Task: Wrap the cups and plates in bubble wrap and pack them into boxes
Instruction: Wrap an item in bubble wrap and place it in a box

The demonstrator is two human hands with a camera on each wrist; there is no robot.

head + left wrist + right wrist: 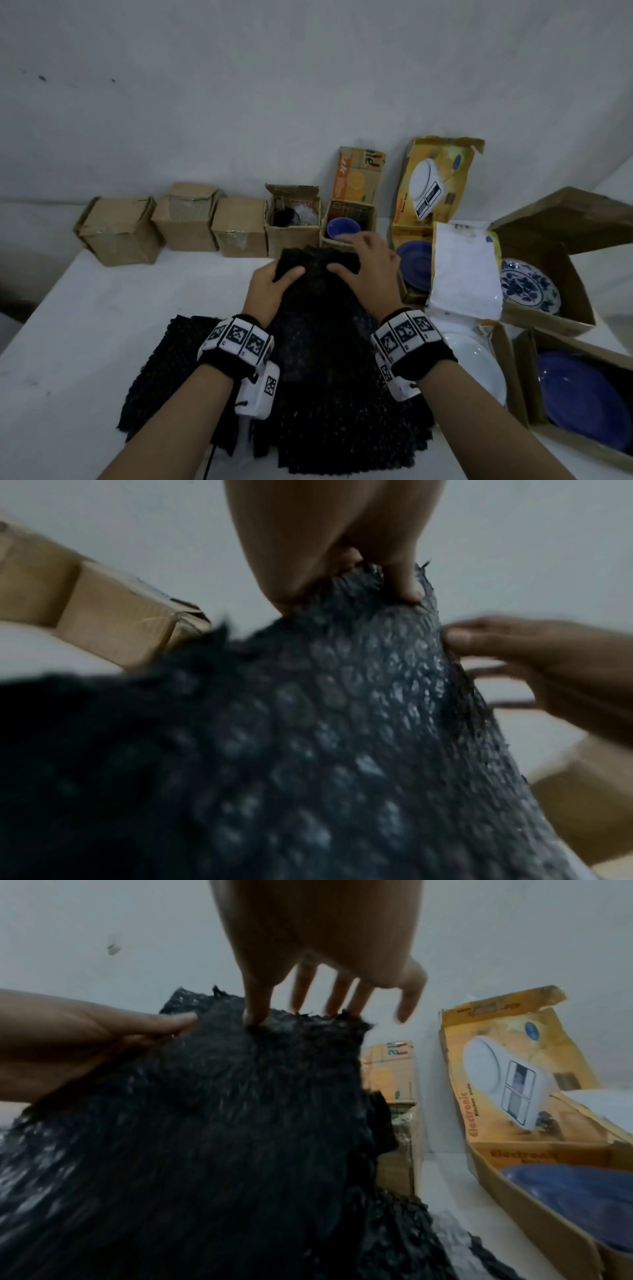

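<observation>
Left hand [270, 291] pinches the far edge of the black bubble-wrap sheet [318, 359], thumb on top. Right hand [366, 270] presses the same edge, fingers spread and nearly straight. The sheet lies mid-table on the white table [85, 325], raised at its far edge, just before a small open cardboard box holding a blue cup [342, 229].

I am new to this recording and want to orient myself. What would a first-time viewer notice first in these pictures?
First, the black bubble wrap in the table's middle, its far edge pinched by the left hand and touched by the right hand. Then the row of cardboard boxes along the wall, and the blue plates in open boxes on the right.
</observation>
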